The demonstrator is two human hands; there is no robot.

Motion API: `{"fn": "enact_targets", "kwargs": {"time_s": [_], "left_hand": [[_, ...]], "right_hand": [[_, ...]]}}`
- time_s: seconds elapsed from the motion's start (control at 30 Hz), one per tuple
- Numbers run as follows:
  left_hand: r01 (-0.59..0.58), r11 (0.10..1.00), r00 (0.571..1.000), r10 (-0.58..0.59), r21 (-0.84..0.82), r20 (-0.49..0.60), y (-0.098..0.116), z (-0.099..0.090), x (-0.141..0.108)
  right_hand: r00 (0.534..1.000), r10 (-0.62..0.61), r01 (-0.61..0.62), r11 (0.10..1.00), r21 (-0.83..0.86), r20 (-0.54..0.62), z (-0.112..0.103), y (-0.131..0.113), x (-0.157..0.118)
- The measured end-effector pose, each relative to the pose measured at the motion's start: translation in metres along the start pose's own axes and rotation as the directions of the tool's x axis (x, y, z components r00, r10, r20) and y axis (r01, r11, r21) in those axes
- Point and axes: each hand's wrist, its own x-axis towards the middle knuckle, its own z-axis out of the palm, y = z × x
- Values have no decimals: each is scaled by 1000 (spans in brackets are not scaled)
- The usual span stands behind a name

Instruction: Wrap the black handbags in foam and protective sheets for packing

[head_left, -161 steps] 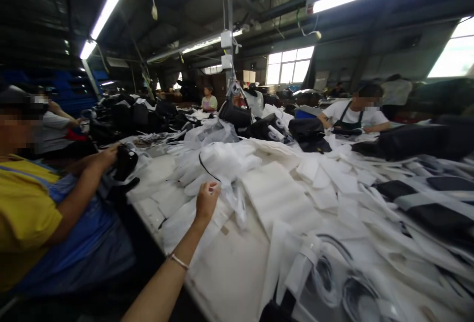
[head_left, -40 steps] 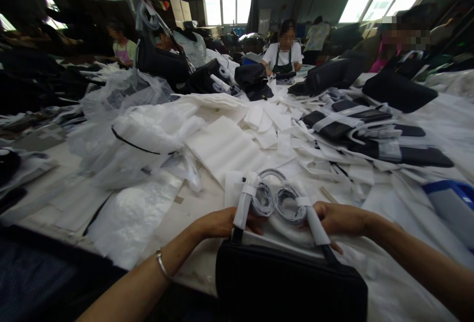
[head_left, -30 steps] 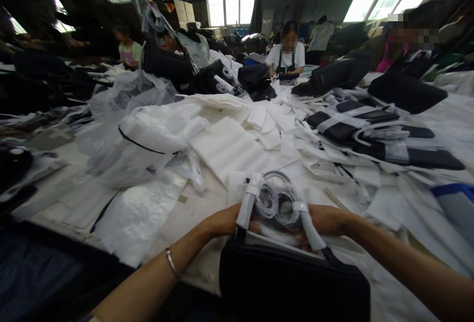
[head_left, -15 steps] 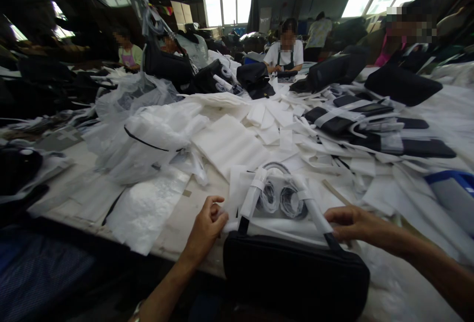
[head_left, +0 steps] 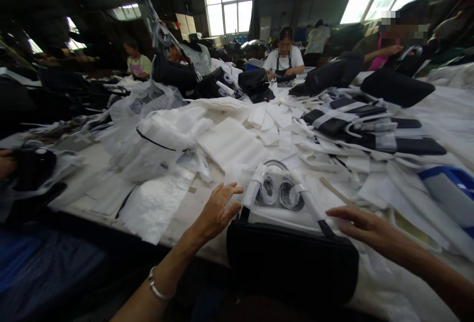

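A black bag (head_left: 292, 262) lies at the table's near edge, its wrapped handle (head_left: 308, 203) pointing away from me. White wrapping covers the handle, and two coiled, wrapped pieces (head_left: 291, 195) sit inside its loop. My left hand (head_left: 218, 211) hovers by the bag's upper left corner, fingers apart and holding nothing. On the other side, my right hand (head_left: 357, 223) is beside the right foot of the handle, fingers stretched out with nothing in them. Whether its fingertips touch the handle is unclear.
White foam sheets (head_left: 231, 141) and clear plastic bags (head_left: 163, 137) are heaped beyond the bag. Black wrapped bags (head_left: 336, 114) lie right of the heap. A blue and grey bin (head_left: 448, 193) stands at the right. Several people sit behind; another person's hand (head_left: 6, 164) shows far left.
Both hands have opened their fingers. My left hand has moved up and slightly right, off the white wrapping beside the bag. The whole view has shifted a little.
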Motion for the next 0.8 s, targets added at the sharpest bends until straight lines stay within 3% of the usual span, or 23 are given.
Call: {"fn": "enact_targets", "kwargs": {"time_s": [0.1,0.2,0.33,0.4,0.6,0.8], "left_hand": [[24,976,983,16,-216,182,-12,5,6],[47,918,969,54,-395,242,-20,4,1],[169,861,948,-10,-479,318,-20,0,-5],[225,832,944,-57,-507,326,-20,0,-5],[232,776,949,-50,-586,310,-25,3,4],[282,759,950,-133,-587,284,-24,9,5]], "right_hand": [[998,-52,50,996,67,38,0,-8,-15],[984,-114,100,990,103,137,9,-10,-27],[991,-82,80,997,23,108,28,-8,-33],[994,-66,67,998,-5,87,34,-8,-34],[998,-13,17,997,-74,54,36,-9,-39],[999,-3,7,996,-92,39,41,-9,-34]]}}
